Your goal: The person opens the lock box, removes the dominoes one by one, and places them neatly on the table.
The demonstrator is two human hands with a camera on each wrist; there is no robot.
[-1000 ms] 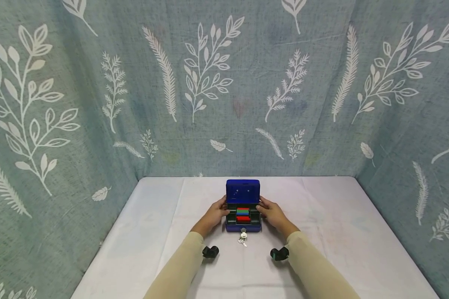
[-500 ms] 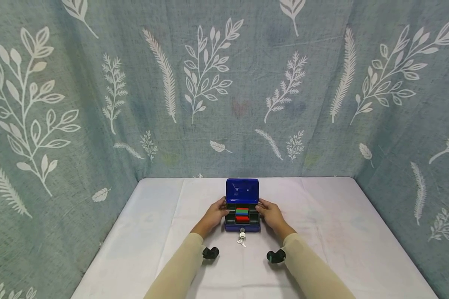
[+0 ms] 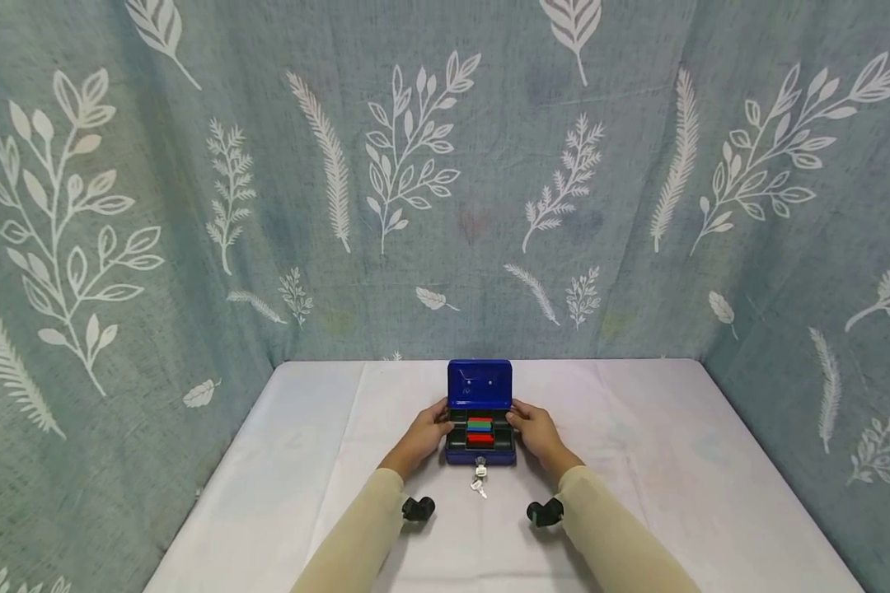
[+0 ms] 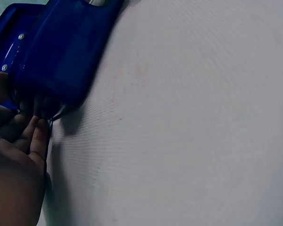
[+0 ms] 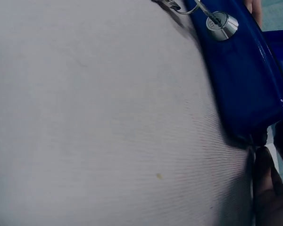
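A blue metal cash box (image 3: 460, 458) stands on the white cloth with its lid (image 3: 480, 385) raised. Its black inner tray (image 3: 503, 439) has red, green and blue pieces (image 3: 480, 427) in the middle compartments. My left hand (image 3: 421, 434) holds the left side, thumb over the rim. On the right side my right hand (image 3: 539, 435) grips in the same way. A key ring with keys (image 3: 479, 486) hangs from the front lock (image 5: 221, 26). In the left wrist view, the fingers (image 4: 37, 141) are against the box's end wall; their tips are dark with shadow.
White cloth covers the table (image 3: 267, 511). A grey-green curtain (image 3: 445, 165) with white leaf prints rises behind it and along both sides. Black wrist cameras (image 3: 419, 509) stick out inward from both sleeves, low over the cloth.
The head view has tipped up slightly, so the scene sits lower in it. My right forearm has shifted a little inward. Both hands keep their hold on the cash box.
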